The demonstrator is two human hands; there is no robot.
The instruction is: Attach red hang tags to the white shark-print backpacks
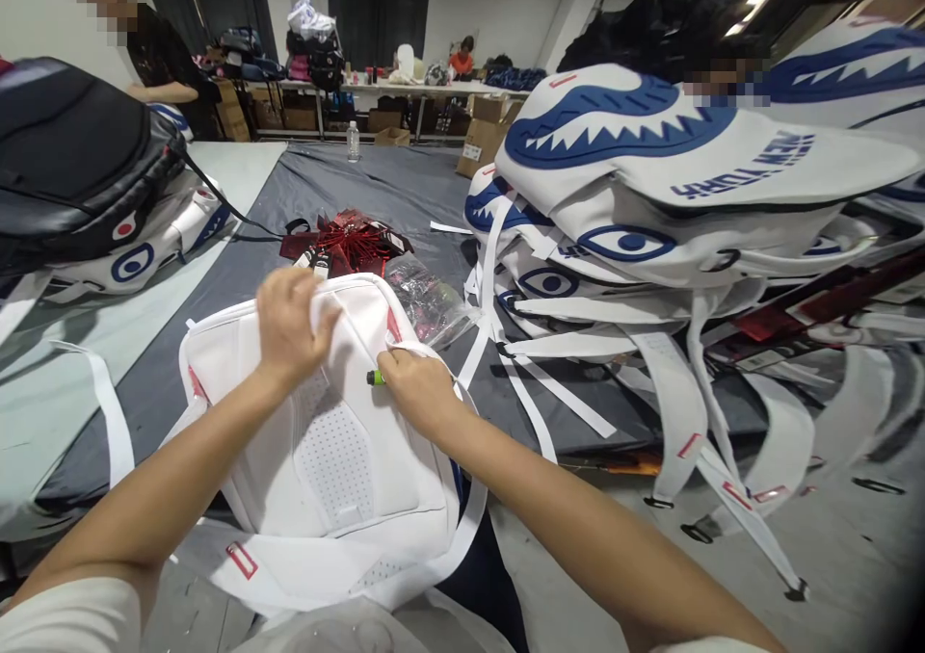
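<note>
White backpack (339,441) on grey worktop (390,191), back panel up. Left hand (289,330) pinches its top edge. Right hand (415,388), at its right edge, grips a green-tipped tool (375,378).

— What lies where?
— The backpack (339,441) lies on the tabletop (405,191) before me, under my left hand (289,330) and right hand (415,388). Tags (354,239) lie behind it, stacked bags (650,181) to its right.

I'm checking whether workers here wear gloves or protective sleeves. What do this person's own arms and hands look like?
Both hands are bare: no gloves on the left hand or the right hand. No rings, watch or wristbands show. The forearms are uncovered, and short white sleeves show only at the upper arms, at the picture's bottom edge.
</note>
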